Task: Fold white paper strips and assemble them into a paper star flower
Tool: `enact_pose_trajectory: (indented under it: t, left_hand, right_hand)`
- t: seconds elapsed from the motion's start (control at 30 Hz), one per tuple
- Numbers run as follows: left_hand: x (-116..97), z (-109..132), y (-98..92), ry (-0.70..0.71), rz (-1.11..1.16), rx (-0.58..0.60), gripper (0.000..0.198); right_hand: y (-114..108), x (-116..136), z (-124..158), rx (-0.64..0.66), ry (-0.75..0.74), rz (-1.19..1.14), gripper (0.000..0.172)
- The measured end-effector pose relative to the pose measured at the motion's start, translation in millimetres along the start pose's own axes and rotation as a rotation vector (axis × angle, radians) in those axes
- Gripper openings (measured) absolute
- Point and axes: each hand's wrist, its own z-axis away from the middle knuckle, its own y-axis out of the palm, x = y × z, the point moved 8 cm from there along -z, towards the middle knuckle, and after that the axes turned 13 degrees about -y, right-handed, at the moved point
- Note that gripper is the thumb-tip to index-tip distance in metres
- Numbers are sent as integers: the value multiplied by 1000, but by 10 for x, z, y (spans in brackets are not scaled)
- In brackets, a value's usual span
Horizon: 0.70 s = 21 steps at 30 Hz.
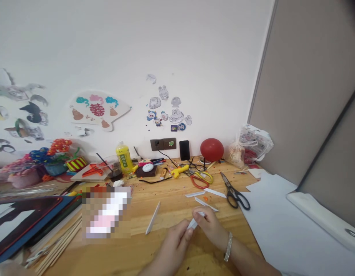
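Note:
My left hand (175, 238) and my right hand (212, 227) meet low over the wooden desk (165, 249). Between them they pinch a small folded white paper strip (194, 222); both hands are closed on it. A silver bracelet (228, 246) circles my right wrist. More folded white strips lie on the desk: one long strip (153, 218) to the left, and others (206, 204) just beyond my fingers. Black-handled scissors (234, 191) lie to the right of them.
White paper sheets (278, 222) cover the desk's right side. Red-and-yellow scissors (200, 178), a yellow glue gun (179, 170), a red balloon (212, 149), a phone (184, 150) and a yellow bottle (124, 157) stand along the wall. Wooden sticks (60, 245) and craft flowers (47, 155) crowd the left.

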Motion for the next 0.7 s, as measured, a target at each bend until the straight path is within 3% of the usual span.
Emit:
enact_pose_trajectory:
  t: [0.33,0.7]
  left_hand:
    - [-40,-2,-7,-38,76,71,36]
    - [144,-63,79,-171,192,147,50]
  right_hand:
    - [-53,-16,36,-64,67,67,53]
    - [-107,-47,49,-119,119,52,54]
